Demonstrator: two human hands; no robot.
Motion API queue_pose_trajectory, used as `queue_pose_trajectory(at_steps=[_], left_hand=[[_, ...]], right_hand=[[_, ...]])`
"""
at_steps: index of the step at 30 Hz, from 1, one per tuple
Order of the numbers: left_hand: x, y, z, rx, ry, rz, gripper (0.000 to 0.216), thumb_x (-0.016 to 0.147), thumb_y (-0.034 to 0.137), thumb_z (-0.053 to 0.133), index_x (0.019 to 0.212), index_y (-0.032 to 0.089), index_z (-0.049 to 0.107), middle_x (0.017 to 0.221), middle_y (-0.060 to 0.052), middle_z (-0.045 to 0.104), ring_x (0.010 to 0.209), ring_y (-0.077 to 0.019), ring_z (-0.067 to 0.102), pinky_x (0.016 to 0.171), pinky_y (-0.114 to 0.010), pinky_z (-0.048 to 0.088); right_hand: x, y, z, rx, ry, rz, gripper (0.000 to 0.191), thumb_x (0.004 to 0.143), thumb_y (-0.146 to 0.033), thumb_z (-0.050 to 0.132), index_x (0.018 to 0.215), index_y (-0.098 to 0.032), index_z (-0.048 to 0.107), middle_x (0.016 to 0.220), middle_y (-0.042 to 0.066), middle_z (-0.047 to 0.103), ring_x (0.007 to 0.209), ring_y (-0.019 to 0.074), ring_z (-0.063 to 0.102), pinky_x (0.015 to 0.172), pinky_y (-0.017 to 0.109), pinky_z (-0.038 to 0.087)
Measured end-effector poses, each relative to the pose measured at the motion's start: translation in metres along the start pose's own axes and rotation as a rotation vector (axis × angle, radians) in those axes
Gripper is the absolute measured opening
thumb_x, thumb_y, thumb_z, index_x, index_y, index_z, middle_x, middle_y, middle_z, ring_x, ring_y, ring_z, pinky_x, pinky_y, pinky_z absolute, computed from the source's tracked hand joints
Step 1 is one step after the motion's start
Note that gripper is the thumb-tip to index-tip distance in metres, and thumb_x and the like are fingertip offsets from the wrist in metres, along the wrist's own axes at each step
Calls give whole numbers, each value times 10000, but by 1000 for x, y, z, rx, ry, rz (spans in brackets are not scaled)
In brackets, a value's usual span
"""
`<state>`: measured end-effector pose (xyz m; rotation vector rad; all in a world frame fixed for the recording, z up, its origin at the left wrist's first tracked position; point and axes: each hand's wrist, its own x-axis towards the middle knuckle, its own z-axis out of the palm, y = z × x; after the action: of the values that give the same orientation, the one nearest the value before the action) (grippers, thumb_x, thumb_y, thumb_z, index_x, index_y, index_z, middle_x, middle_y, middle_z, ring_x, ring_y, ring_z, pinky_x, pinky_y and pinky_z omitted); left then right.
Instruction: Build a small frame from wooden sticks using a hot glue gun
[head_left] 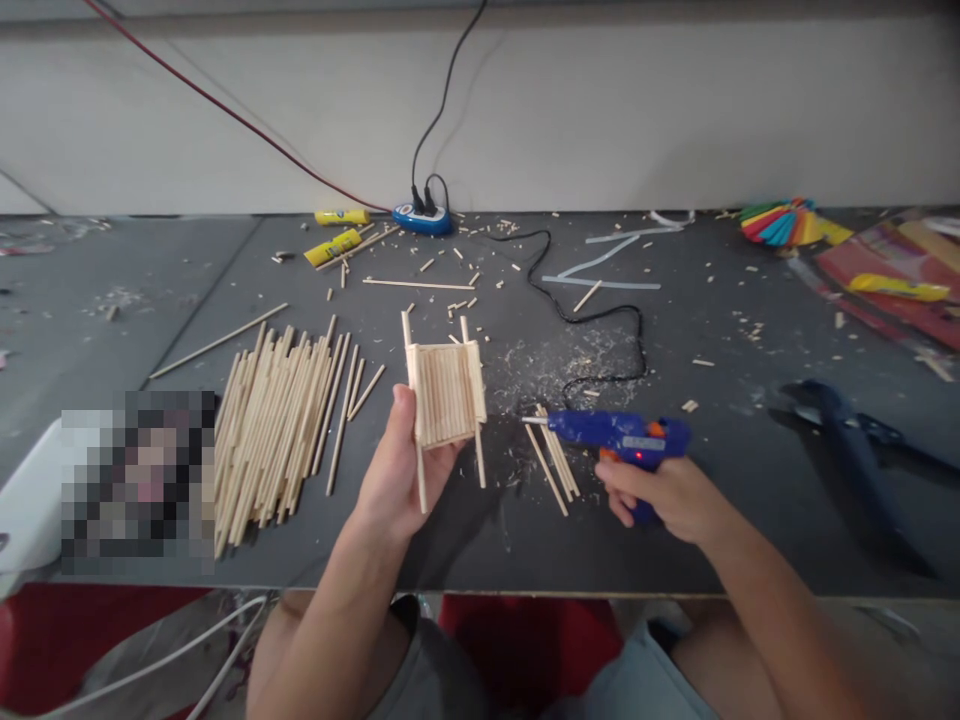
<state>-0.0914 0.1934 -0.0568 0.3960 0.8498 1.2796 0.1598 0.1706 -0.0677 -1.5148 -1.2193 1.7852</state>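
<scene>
My left hand (397,470) grips a small wooden stick frame (448,395), a panel of sticks laid side by side with longer sticks jutting out at its corners. It is tilted up above the dark table. My right hand (660,495) is wrapped round the handle of a blue glue gun (619,432), with a finger near its orange trigger and a small red light glowing on its side. The nozzle points left towards the frame, apart from it. A few loose sticks (553,460) lie under the nozzle.
A big pile of wooden sticks (277,430) lies left of my left hand. A blue power strip (421,218), yellow tubes (332,247), clear glue sticks (600,283) and a black cord (536,265) are farther back. Dark-handled cutters (847,450) lie at right. Wood scraps litter the table.
</scene>
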Motion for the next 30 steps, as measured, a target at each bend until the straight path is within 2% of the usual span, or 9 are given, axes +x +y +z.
queue_pose_trajectory(at_steps=[4, 9, 14, 16, 18, 21, 23, 25, 30], left_hand=[[4, 9, -2, -2, -18, 66, 527, 838, 559, 475, 1172, 167, 584, 1073, -105, 656, 1014, -226, 593, 812, -273, 513], [6, 9, -2, 7, -6, 67, 523, 834, 562, 478, 1156, 167, 598, 1102, -104, 641, 996, -211, 593, 811, -264, 513], [6, 2, -1, 10, 18, 36, 506, 822, 556, 506, 1115, 159, 617, 1089, -101, 638, 921, -201, 609, 770, -275, 518], [6, 0, 0, 4, 23, 33, 502, 819, 551, 514, 1120, 161, 610, 1093, -102, 634, 916, -202, 607, 750, -275, 515], [5, 0, 2, 4, 31, 21, 502, 823, 544, 513, 1132, 157, 597, 1095, -106, 631, 912, -200, 605, 724, -268, 509], [3, 0, 5, 19, 40, -8, 522, 835, 547, 492, 1161, 147, 573, 1074, -113, 635, 890, -191, 606, 690, -258, 495], [2, 1, 6, 23, 41, -16, 523, 843, 540, 486, 1181, 147, 557, 1074, -113, 636, 893, -186, 604, 698, -255, 487], [1, 1, 8, 14, 50, -21, 517, 844, 529, 493, 1192, 150, 548, 1093, -112, 632, 917, -187, 600, 718, -253, 484], [-1, 0, 9, -1, 42, -30, 527, 842, 537, 488, 1179, 139, 563, 1098, -122, 641, 980, -216, 596, 778, -275, 487]], right_hand=[[14, -1, -10, 279, 35, 51, 272, 793, -405, 613, 794, -135, 649, 577, 13, 592, 456, 112, 552, 366, 206, 408], [28, -4, -29, 437, 280, -36, 257, 788, -355, 605, 951, -159, 641, 965, 100, 685, 825, 206, 669, 638, 293, 568], [39, 1, -63, 352, 836, -362, 324, 691, -267, 691, 996, -228, 587, 933, 12, 678, 864, 143, 645, 795, 289, 514], [35, -3, -68, 218, 954, -536, 319, 656, -258, 723, 949, -224, 600, 947, -3, 655, 879, 121, 615, 818, 264, 484], [25, -12, -61, 36, 798, -571, 294, 674, -286, 715, 943, -223, 615, 912, -3, 632, 807, 117, 595, 758, 257, 486], [9, -23, -33, -324, 131, -311, 365, 722, -346, 682, 1061, -236, 607, 869, 16, 611, 727, 138, 580, 645, 259, 485], [4, -26, -10, -503, -153, -191, 480, 722, -352, 679, 1178, -249, 565, 916, 26, 606, 723, 137, 564, 633, 250, 468], [6, -25, 8, -646, -239, -155, 581, 725, -320, 671, 1276, -260, 498, 927, 22, 597, 723, 132, 552, 635, 241, 436], [18, -24, 23, -767, -239, -125, 714, 775, -256, 600, 1421, -268, 296, 791, -10, 590, 641, 124, 531, 557, 224, 358]])
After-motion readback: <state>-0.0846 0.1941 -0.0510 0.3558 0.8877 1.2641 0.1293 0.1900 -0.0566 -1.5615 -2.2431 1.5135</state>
